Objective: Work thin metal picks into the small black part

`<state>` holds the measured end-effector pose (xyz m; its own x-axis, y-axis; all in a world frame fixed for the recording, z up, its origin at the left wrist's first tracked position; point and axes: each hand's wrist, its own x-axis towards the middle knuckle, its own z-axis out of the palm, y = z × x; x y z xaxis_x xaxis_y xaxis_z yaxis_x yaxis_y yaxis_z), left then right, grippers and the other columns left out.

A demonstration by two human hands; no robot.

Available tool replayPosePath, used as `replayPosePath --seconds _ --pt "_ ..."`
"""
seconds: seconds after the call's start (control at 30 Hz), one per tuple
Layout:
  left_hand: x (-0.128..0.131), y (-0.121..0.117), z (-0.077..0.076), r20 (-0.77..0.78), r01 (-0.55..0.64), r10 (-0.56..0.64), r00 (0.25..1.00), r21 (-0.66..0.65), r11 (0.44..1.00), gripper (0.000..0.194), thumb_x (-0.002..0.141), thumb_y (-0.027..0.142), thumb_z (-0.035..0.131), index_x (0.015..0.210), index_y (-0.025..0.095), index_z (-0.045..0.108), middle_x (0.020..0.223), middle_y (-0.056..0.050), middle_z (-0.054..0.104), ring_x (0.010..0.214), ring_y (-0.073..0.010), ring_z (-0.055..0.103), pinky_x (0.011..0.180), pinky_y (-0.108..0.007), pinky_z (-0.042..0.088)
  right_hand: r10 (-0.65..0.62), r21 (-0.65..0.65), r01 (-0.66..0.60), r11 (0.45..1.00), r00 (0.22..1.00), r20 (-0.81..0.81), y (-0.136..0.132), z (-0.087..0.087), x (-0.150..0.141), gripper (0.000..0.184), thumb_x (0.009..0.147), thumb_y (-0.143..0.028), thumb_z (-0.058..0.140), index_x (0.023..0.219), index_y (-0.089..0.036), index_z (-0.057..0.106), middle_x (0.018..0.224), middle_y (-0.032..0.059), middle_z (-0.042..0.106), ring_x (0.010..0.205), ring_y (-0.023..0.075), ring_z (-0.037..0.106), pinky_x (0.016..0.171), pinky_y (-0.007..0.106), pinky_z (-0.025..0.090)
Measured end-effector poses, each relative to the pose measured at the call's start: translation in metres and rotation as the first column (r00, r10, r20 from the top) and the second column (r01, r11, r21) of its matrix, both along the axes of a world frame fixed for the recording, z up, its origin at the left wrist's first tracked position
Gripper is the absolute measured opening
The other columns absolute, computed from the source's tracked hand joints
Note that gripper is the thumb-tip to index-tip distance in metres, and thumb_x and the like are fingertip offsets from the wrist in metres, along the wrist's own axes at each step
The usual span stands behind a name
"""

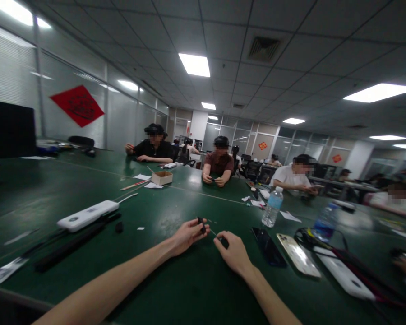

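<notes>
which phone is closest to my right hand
The black phone lies nearest your right hand, just to its right; the gold phone lies further out, on the black phone's far side.

Bright, even indoor light; source is the recessed fluorescent ceiling panels above the green table. Glare: broad pale patches on the table's far half, sharp highlights on the water bottle standing on it. Shadows soft, darkest beneath the left forearm at the table's near edge. Wide-lens distortion: wall and ceiling lines bow and lean toward the frame edges beyond the table. Detail past its far end is soft and grainy. The small black piece in the left hand lacks crisp edges.
</notes>
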<state>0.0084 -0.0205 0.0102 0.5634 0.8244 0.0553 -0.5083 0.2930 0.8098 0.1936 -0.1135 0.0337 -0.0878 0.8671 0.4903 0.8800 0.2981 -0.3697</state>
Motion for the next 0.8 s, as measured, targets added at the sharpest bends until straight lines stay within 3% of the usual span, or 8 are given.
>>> replayPosePath --seconds 0.2,0.8 --pt "-0.002 -0.001 0.001 -0.004 0.004 -0.004 1.000 0.063 0.998 0.037 0.073 0.012 0.066 0.109 0.013 0.058 0.114 -0.015 0.057 0.098 -0.0214 0.061 0.093 -0.037 0.045 0.099 -0.062 -0.092 0.994 0.988 0.114 -0.004 0.004 0.004 0.020 0.087 -0.030 0.044 0.097 -0.023 0.060 0.092 0.0029 0.061 0.082 0.0159 0.056 0.076 0.025 0.040" --pt "-0.002 0.001 -0.003 -0.076 0.079 -0.072 0.995 0.098 0.992 0.034 0.078 0.019 0.062 0.110 0.011 0.055 0.104 -0.014 0.061 0.093 -0.0189 0.062 0.092 -0.035 0.044 0.125 -0.076 -0.110 0.991 0.965 0.229 -0.006 0.012 0.014 0.027 0.090 -0.036 0.039 0.106 -0.027 0.059 0.094 0.0032 0.060 0.084 0.0156 0.057 0.076 0.025 0.042"
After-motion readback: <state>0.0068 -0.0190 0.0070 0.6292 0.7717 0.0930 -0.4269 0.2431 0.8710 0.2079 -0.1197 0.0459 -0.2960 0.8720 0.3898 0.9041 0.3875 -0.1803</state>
